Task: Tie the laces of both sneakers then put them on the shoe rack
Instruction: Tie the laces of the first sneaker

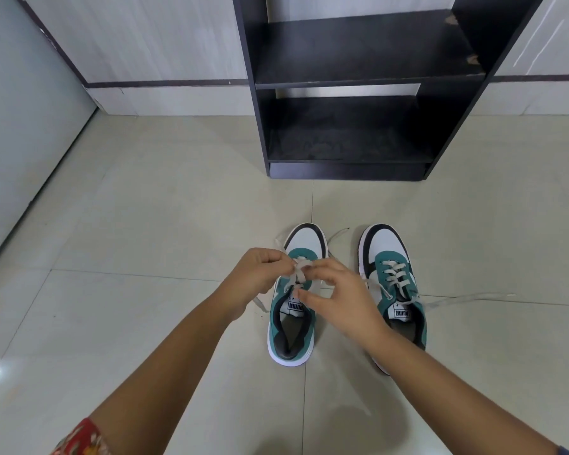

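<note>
2 sneakers stand side by side on the tiled floor [145,224], toes pointing toward the dark shoe rack [358,54] beyond. Both are teal, white and black with grey laces. Over the left sneaker [291,326], the left hand [257,274] and right hand [339,297] pinch its laces [301,270]. The right sneaker [393,257] lies untied, laces loose.

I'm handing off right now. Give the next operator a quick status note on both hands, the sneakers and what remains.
Left hand and right hand: both pinching the laces of the left sneaker, knot in progress.
Right sneaker: beside it on the floor, laces untied and trailing.
Shoe rack: just ahead, visible shelves hold no shoes.
Done: nothing finished.
Left: finish this knot, tie the other sneaker, shelve both.
</note>
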Demonstrator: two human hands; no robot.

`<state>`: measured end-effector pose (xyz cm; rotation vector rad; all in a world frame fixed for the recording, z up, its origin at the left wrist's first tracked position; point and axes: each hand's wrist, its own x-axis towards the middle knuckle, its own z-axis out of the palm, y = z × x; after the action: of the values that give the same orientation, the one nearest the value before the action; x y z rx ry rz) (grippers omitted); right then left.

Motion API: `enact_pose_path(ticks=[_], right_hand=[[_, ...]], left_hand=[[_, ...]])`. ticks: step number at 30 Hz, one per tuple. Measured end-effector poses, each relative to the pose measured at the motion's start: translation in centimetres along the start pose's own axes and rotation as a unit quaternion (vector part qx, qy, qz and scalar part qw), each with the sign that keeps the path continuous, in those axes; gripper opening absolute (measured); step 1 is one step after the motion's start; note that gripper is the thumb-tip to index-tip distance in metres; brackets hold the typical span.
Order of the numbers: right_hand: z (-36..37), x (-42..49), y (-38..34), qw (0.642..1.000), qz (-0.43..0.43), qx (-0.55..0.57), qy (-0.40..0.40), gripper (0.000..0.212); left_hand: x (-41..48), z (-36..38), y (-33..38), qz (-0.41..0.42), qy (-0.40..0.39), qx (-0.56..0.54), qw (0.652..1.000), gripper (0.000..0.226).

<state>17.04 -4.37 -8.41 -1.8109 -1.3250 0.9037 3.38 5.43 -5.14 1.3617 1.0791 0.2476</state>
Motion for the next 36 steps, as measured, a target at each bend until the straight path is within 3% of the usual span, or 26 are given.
enact_pose_path(ticks=[3, 7, 10, 12, 14, 17, 18, 20, 24, 27, 31, 34, 36], right_hand=[[-0.8, 0.2, -0.5, 1.000, 0.000, 0.027, -0.001, 0.013], [-5.1, 0.8, -2.1, 0.965, 0.096, 0.243, 0.026, 0.027], [-7.8, 1.0, -2.2, 0.947, 0.124, 0.287, 0.069, 0.039], [-8.6, 1.0, -1.5, 0.967, 0.128, 0.191, 0.108, 0.039], [-8.7, 1.1, -0.1, 0.985, 0.139, -0.068, 0.083, 0.038], [-7.4, 0.4, 0.9, 0.910, 0.169, -0.376, -0.032, 0.016], [-6.7, 0.0, 0.9, 0.884, 0.167, -0.433, -0.067, 0.003], [-5.1, -0.3, 1.5, 0.843, 0.137, -0.508, -0.110, 0.029], [-2.2, 0.2, 1.2, 0.880, 0.028, -0.469, -0.076, 0.035], [-0.2, 0.6, 1.3, 0.938, 0.039, -0.332, -0.089, 0.032], [-0.9, 0.2, 1.4, 0.961, 0.068, -0.254, -0.090, 0.025], [-3.0, -0.3, 1.6, 0.946, 0.105, -0.298, -0.075, 0.025], [-3.8, -0.5, 1.9, 0.898, 0.117, -0.412, -0.100, 0.017]], left_hand=[[-0.3, -0.1, 0.1, 0.021, 0.047, -0.003, 0.999, 0.015], [-0.2, -1.6, -1.3, 0.062, 0.196, 0.043, 0.978, 0.036], [0.2, -2.1, -2.9, 0.066, 0.265, 0.073, 0.959, 0.046], [0.5, -2.4, -3.9, 0.055, 0.294, 0.091, 0.950, 0.042], [0.7, -2.9, -5.0, 0.014, 0.308, 0.178, 0.935, 0.033], [0.5, -3.4, -6.4, -0.073, 0.215, 0.376, 0.898, 0.008], [0.4, -3.3, -7.0, -0.084, 0.176, 0.404, 0.894, 0.014], [0.4, -2.8, -8.2, -0.054, 0.123, 0.396, 0.908, 0.035], [0.6, -1.2, -8.2, 0.050, 0.084, 0.301, 0.948, 0.031], [1.0, -0.7, -8.0, 0.069, 0.097, 0.258, 0.959, 0.012], [0.9, -0.5, -8.0, 0.092, 0.115, 0.272, 0.951, 0.005], [0.2, -0.9, -8.0, 0.086, 0.168, 0.264, 0.946, 0.003], [0.0, -1.3, -8.1, 0.062, 0.199, 0.280, 0.937, 0.001]])
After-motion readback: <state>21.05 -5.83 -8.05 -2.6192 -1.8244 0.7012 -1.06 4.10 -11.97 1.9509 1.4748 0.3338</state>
